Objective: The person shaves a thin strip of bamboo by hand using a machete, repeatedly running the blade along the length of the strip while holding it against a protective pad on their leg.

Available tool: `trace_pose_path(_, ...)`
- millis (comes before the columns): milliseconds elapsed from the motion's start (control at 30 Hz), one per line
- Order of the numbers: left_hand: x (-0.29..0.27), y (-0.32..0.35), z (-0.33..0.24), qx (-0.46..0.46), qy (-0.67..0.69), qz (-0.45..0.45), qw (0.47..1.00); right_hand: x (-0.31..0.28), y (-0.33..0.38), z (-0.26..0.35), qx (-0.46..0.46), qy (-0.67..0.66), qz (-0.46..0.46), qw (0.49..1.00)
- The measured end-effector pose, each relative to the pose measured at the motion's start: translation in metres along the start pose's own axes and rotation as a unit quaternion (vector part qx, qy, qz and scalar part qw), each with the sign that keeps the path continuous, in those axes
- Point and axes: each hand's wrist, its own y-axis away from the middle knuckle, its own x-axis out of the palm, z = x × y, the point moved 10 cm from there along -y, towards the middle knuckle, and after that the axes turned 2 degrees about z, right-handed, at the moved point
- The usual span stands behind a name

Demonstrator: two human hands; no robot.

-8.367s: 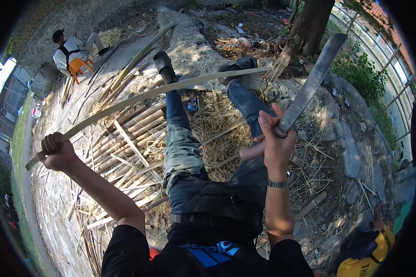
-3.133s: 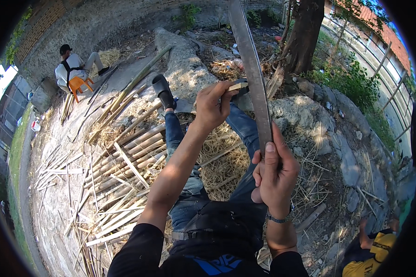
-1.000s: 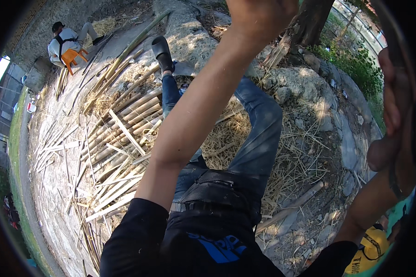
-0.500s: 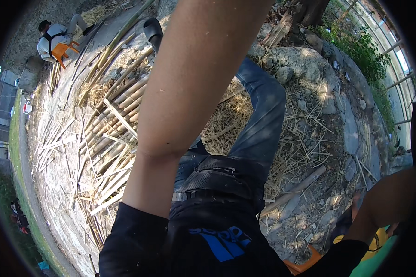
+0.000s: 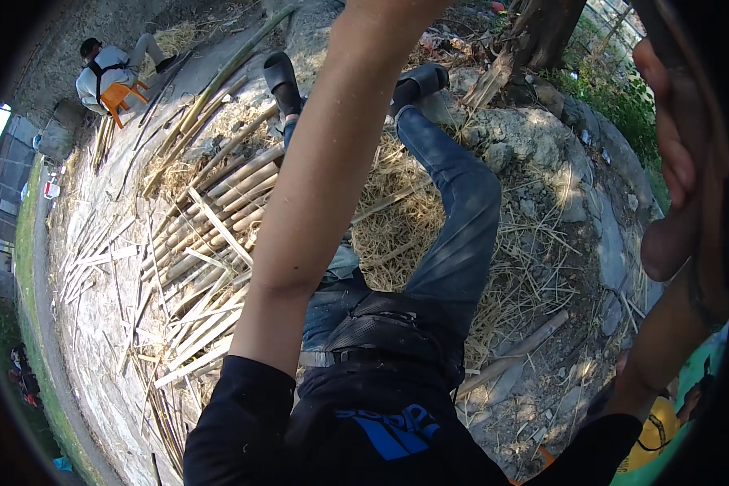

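My left forearm [image 5: 324, 162] reaches up across the middle of the view, and its hand lies beyond the top edge. Raised close to the camera at the right rim is my right hand [image 5: 680, 154]. Its fingers are partly bent, the thumb stands apart below them, and I see nothing held between them; part of the hand is lost in the dark rim. Neither hand touches the bamboo poles [image 5: 227, 198], which lie side by side on the ground left of my legs. Split bamboo strips [image 5: 194, 340] are scattered nearer to me. Straw-like shavings [image 5: 397, 235] spread between my legs.
Far left, a person [image 5: 101, 73] sits on an orange chair [image 5: 120, 99]. Rocks [image 5: 526, 121] and a tree trunk [image 5: 547, 32] stand at the far right. A loose pole [image 5: 518, 348] lies right of my hip. Someone with a yellow item [image 5: 658, 429] is close by at lower right.
My right hand has risen from the lower right into the right rim. My left forearm has shifted a little lower and farther from the camera, uncovering both my sandalled feet.
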Motion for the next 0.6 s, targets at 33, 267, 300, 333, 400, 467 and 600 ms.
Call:
trace_pose_path(33,0.002,0.011,-0.002,0.014,0.011,-0.011,1.0,0.005,0.003,-0.004,0.004,-0.005,0.0,1.0)
trace_pose_path(267,0.0,0.043,0.037,-0.141,-0.017,0.052,0.988,0.034,-0.006,0.007,-0.013,-0.079,0.018,0.997)
trace_pose_path(300,0.003,0.044,0.035,-0.137,-0.013,0.051,0.989,0.033,-0.005,0.005,-0.014,-0.079,0.014,0.997)
trace_pose_path(333,0.006,0.045,0.035,-0.149,0.012,0.04,0.988,0.032,-0.004,0.003,-0.014,-0.083,0.011,0.996)
trace_pose_path(400,0.007,0.049,0.046,-0.154,0.035,0.027,0.987,0.028,-0.006,0.002,-0.02,-0.088,0.005,0.996)
trace_pose_path(467,0.012,0.065,0.055,-0.033,0.006,0.051,0.998,0.032,-0.008,0.003,-0.024,-0.094,0.003,0.995)
trace_pose_path(600,0.0,0.086,0.044,-0.041,0.029,0.054,0.997,0.025,-0.001,-0.002,-0.001,-0.072,-0.07,0.995)
